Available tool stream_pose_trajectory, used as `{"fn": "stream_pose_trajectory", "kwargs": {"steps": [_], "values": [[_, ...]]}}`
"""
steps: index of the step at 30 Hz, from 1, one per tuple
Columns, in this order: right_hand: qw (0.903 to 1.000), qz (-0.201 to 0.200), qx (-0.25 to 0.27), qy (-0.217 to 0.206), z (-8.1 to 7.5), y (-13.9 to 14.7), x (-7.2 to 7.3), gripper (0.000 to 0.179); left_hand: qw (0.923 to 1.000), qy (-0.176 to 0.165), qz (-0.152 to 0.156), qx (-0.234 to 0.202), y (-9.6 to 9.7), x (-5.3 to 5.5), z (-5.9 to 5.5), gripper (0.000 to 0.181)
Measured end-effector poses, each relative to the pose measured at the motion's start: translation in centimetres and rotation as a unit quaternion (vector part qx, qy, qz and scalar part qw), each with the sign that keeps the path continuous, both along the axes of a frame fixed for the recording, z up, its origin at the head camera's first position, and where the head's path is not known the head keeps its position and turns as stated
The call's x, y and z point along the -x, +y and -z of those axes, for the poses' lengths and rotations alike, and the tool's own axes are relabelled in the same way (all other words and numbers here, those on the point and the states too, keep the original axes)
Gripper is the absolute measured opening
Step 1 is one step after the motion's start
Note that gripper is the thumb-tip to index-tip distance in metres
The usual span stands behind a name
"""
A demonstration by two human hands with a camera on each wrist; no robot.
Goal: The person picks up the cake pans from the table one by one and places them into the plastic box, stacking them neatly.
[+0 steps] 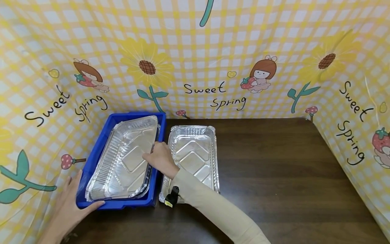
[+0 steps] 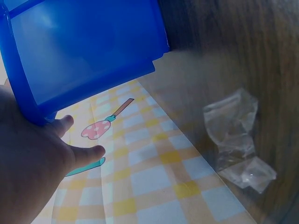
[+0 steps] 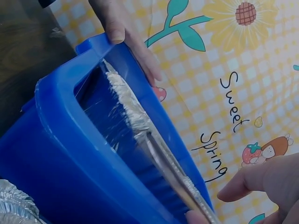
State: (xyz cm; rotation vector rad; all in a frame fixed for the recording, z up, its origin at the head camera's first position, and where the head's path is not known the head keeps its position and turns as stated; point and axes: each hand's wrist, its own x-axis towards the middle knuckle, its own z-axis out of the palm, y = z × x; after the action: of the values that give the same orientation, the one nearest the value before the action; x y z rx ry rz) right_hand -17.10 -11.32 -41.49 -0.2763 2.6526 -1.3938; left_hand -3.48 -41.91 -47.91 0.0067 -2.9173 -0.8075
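A rectangular foil tray [image 1: 134,159] sits tilted inside a blue plastic bin [image 1: 138,203], its right side raised. Another edge shows beneath its rim. My right hand [image 1: 161,157] pinches that right rim, thumb over the inner side. In the right wrist view the tray's crinkled foil edge [image 3: 131,107] slants across the bin's inside. My left hand [image 1: 68,200] rests around the bin's near left corner with fairly straight fingers, the thumb along the front and the fingers by the left side. A second foil tray [image 1: 193,149] lies flat beside the bin, partly hidden by my right forearm.
Dark wooden tabletop [image 1: 274,176] stretches right of the flat tray. Yellow checked cloth [image 1: 207,64] walls the back and both sides, close against the bin's left. A crumpled piece of clear plastic [image 2: 240,140] lies on the table near the left wrist.
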Motion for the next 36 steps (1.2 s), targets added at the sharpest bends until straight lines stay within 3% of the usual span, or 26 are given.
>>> {"fn": "stream_pose_trajectory", "kwargs": {"steps": [6, 12, 18, 21, 26, 29, 30, 36], "values": [[0.9999, 0.002, 0.006, -0.008, -0.5, 0.1, -0.3, 0.045, 1.0000, -0.005, -0.003, -0.002, 0.0, 0.0, 0.0, 0.128], [0.9989, -0.007, 0.039, -0.025, -0.9, 0.6, -0.5, 0.039, 0.9999, -0.011, -0.005, -0.001, 0.0, 0.0, 0.1, 0.128], [0.9988, -0.018, 0.045, -0.003, -1.1, 0.9, -0.5, 0.029, 0.9999, -0.010, -0.003, -0.003, -0.2, 0.0, 0.1, 0.128], [0.9992, -0.024, 0.031, 0.006, -1.1, 0.9, -0.6, 0.034, 1.0000, -0.005, 0.002, -0.003, -0.2, -0.1, 0.2, 0.127], [0.9994, -0.032, 0.015, 0.000, -0.9, 0.6, -0.8, 0.051, 0.9999, 0.007, 0.009, -0.003, -0.3, -0.2, 0.4, 0.127], [0.9994, -0.028, 0.013, -0.014, -0.8, 0.5, -0.8, 0.052, 0.9999, 0.006, 0.009, -0.004, -0.2, -0.1, 0.4, 0.127], [0.9996, -0.025, 0.012, -0.009, 0.7, 0.0, 0.0, 0.052, 0.9999, 0.007, 0.009, -0.005, -0.2, -0.1, 0.4, 0.127], [0.9994, -0.027, 0.021, -0.011, 0.9, 0.0, 0.2, 0.051, 0.9999, 0.008, 0.007, -0.008, -0.2, -0.2, 0.4, 0.127]]}}
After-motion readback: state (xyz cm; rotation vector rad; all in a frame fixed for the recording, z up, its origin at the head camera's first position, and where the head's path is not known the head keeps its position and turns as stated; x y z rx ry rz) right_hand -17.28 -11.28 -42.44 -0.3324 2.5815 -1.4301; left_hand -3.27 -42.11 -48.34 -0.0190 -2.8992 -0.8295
